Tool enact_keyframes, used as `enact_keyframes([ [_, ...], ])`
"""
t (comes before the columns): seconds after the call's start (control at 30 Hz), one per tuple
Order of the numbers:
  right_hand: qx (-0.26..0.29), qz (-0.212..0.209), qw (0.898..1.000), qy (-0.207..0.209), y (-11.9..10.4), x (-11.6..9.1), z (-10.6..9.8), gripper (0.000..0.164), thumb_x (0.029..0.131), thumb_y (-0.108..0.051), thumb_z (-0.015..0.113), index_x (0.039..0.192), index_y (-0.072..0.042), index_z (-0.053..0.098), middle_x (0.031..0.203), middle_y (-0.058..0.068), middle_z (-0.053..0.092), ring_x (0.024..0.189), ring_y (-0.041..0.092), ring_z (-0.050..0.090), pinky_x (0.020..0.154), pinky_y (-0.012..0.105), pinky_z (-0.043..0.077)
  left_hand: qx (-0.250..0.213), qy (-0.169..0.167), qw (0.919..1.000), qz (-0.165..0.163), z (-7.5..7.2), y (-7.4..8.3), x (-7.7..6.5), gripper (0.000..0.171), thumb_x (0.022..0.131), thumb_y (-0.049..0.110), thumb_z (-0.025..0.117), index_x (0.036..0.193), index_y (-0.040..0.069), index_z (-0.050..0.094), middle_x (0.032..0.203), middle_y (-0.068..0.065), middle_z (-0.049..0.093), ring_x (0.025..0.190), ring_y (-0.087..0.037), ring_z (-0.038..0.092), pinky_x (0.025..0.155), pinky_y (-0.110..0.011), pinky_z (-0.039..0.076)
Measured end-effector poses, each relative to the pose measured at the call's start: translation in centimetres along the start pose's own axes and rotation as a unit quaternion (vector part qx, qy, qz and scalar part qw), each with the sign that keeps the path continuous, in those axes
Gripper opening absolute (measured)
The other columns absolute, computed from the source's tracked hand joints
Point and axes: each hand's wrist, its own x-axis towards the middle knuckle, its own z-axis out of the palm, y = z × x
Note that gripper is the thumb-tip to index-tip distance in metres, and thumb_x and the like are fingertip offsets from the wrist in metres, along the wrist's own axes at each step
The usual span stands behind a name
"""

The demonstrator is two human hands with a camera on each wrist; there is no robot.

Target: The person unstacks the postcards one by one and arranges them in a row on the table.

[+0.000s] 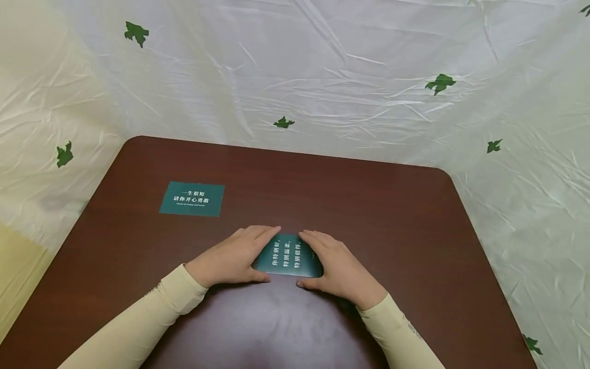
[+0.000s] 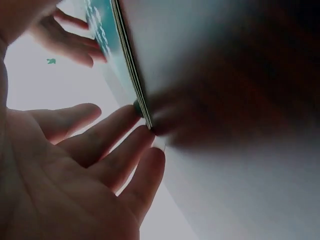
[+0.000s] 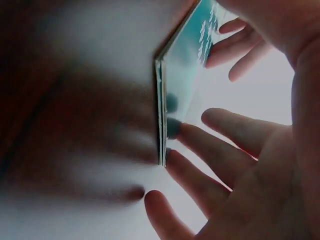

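A small stack of teal cards with white Chinese lettering lies on the table, its text turned sideways. In both wrist views, its edge shows a few thin layers. At its left side is my left hand, fingers extended, with some fingertips touching the stack's edge in the left wrist view. Opposite it, my right hand is at the right side, its fingers spread and the middle ones against the stack's edge in the right wrist view. Both thumbs lie along the near side. Another teal card lies apart, further back on the left.
A dark reddish-brown table with rounded far corners carries the cards. White wrinkled cloth hangs behind it and on both sides, with several green leaf shapes on it.
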Motion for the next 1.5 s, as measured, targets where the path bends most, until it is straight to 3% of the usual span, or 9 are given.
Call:
enact_keyframes([
  [0.33, -0.011, -0.007, 0.999, 0.032, 0.3, 0.2, 0.1, 0.088, 0.081, -0.044, 0.095, 0.156, -0.017, 0.057, 0.156, 0.002, 0.061, 0.145, 0.026, 0.057, 0.119, 0.056, 0.047, 0.006, 0.032, 0.9995, 0.003, 0.4, -0.1, -0.1, 0.097, 0.090, 0.035, 0.090, 0.167, 0.005, 0.038, 0.162, -0.010, 0.052, 0.150, -0.032, 0.050, 0.126, -0.057, 0.040],
  [0.63, -0.053, -0.026, 0.997, 0.042, -0.1, 0.6, -0.3, 0.084, 0.079, -0.049, 0.096, 0.149, -0.017, 0.064, 0.151, 0.001, 0.065, 0.141, 0.026, 0.060, 0.115, 0.056, 0.050, -0.011, 0.036, 0.9992, -0.008, 0.3, -0.4, -0.2, 0.098, 0.090, 0.034, 0.090, 0.168, 0.008, 0.038, 0.163, -0.008, 0.052, 0.151, -0.030, 0.050, 0.127, -0.058, 0.038],
  [0.83, -0.055, -0.033, 0.997, 0.040, -0.4, 1.6, -0.6, 0.083, 0.080, -0.050, 0.095, 0.150, -0.017, 0.065, 0.150, 0.001, 0.066, 0.140, 0.025, 0.061, 0.115, 0.055, 0.051, -0.009, 0.039, 0.9991, -0.013, -0.4, -0.7, -0.4, 0.098, 0.089, 0.034, 0.091, 0.167, 0.009, 0.039, 0.163, -0.007, 0.053, 0.150, -0.030, 0.051, 0.126, -0.052, 0.042],
  [1.13, -0.069, -0.053, 0.996, 0.025, -1.3, 5.2, -1.2, 0.084, 0.081, -0.050, 0.094, 0.151, -0.015, 0.063, 0.151, 0.003, 0.065, 0.137, 0.026, 0.061, 0.111, 0.051, 0.054, -0.023, 0.025, 0.9983, -0.047, -2.7, -3.0, 0.0, 0.095, 0.090, 0.034, 0.089, 0.168, 0.012, 0.038, 0.165, -0.006, 0.051, 0.151, -0.030, 0.049, 0.123, -0.050, 0.046],
  [1.37, -0.060, -0.044, 0.997, 0.004, -1.6, 9.8, -1.7, 0.080, 0.085, -0.051, 0.090, 0.152, -0.017, 0.062, 0.152, 0.001, 0.064, 0.141, 0.025, 0.058, 0.114, 0.048, 0.053, -0.024, 0.015, 0.9957, -0.088, -5.2, -6.0, 1.2, 0.098, 0.090, 0.033, 0.089, 0.169, 0.012, 0.037, 0.168, -0.009, 0.047, 0.156, -0.032, 0.045, 0.126, -0.052, 0.042],
  [1.5, -0.055, -0.038, 0.998, -0.005, -1.7, 12.0, -1.5, 0.077, 0.087, -0.051, 0.089, 0.152, -0.017, 0.062, 0.152, 0.000, 0.064, 0.139, 0.023, 0.057, 0.113, 0.045, 0.054, -0.017, 0.012, 0.9934, -0.113, -6.2, -7.0, 1.7, 0.097, 0.090, 0.030, 0.089, 0.169, 0.010, 0.037, 0.169, -0.013, 0.046, 0.154, -0.035, 0.046, 0.125, -0.055, 0.043],
])
